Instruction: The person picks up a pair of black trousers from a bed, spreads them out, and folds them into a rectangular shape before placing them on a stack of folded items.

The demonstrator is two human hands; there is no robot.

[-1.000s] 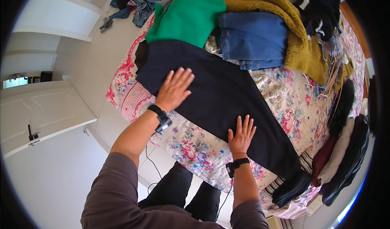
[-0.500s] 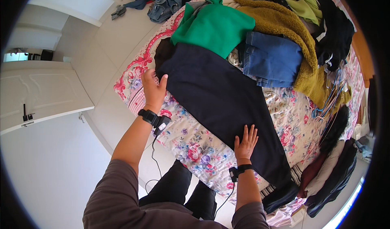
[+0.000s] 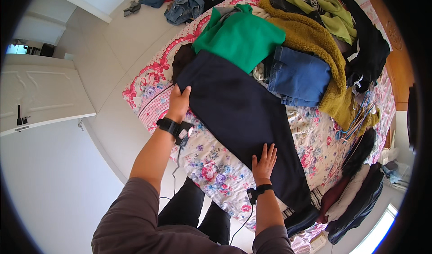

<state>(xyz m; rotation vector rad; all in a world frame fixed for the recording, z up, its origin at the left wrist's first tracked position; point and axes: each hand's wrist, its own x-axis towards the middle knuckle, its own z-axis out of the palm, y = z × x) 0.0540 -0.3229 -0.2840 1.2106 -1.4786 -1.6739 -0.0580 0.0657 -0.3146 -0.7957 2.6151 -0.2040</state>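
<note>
Dark navy trousers (image 3: 238, 103), folded lengthwise, lie diagonally across the bed, with their wide top end at the far left. My left hand (image 3: 179, 104) is closed on the near left edge close to that end, the thumb over the cloth and the fingertips partly hidden. Lower down the leg, my right hand (image 3: 264, 165) rests flat on the fabric, fingers stretched out. A green garment (image 3: 240, 35) borders the top end, and a dark brown piece of cloth (image 3: 181, 61) shows beside it.
The bed has a floral sheet (image 3: 211, 157). Folded blue jeans (image 3: 300, 76), a mustard fleecy garment (image 3: 310, 35) and hangers (image 3: 357, 116) lie beyond the trousers. More clothes (image 3: 348, 200) line the right edge. Denim (image 3: 184, 4) lies on the floor; a white door (image 3: 42, 92) stands at left.
My left hand has come onto the trousers' edge and closed there; it was beside them with fingers spread. My right hand stays flat on the leg. The whole view has shifted slightly.
</note>
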